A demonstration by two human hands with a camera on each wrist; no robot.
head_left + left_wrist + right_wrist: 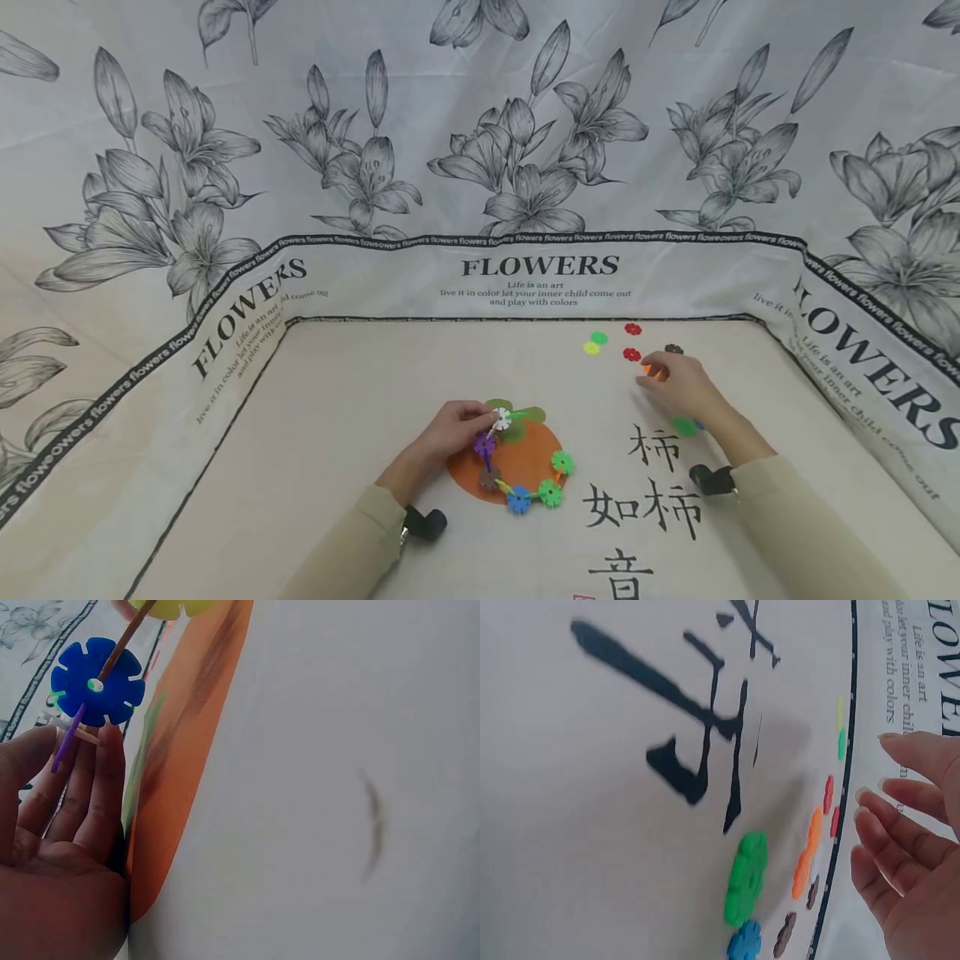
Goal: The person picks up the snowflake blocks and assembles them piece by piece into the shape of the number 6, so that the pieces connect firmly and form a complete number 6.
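A chain of interlocked flower-shaped discs, with a blue disc (pixel 518 499) and a green disc (pixel 562 462), curves over the printed orange fruit. My left hand (pixel 448 433) pinches its upper left end at a white disc (pixel 501 418). Seen from the left wrist, another blue disc (pixel 96 682) and a purple one (pixel 66 742) stand by the fingertips of the left hand (pixel 71 825). My right hand (pixel 686 387) hovers over orange discs (pixel 651 369). In the right wrist view, the fingers of the right hand (pixel 915 832) are loosely bent, holding nothing; orange discs (pixel 807 855) lie beside them.
Loose red discs (pixel 633 330), a green one (pixel 598 337) and a yellow one (pixel 591 348) lie at the back right. A brown disc (pixel 673 348) and a green disc (pixel 684 427) lie near the right hand. Flower-printed cloth (pixel 540 279) rises behind the table.
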